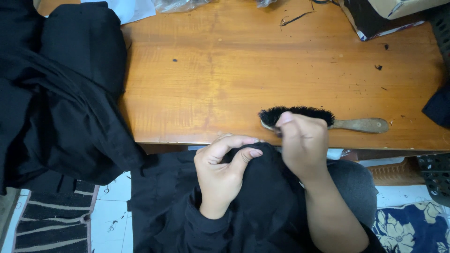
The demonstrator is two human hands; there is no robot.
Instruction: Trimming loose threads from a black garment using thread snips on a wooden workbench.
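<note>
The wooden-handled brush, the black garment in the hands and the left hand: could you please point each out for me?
Wooden-handled brush (361, 124), head view, on its handle.
Black garment (262, 201), head view, on the fabric over the lap.
Left hand (225, 168), head view, on the back of the hand.

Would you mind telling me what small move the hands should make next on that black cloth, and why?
Probably the right hand should draw away from the pinched spot. The left hand bunches the black garment over its fingers at the edge of the wooden table, and the right hand's fingertips meet at that fold as if gripping something too small to see. The brush lies untouched behind.
</note>
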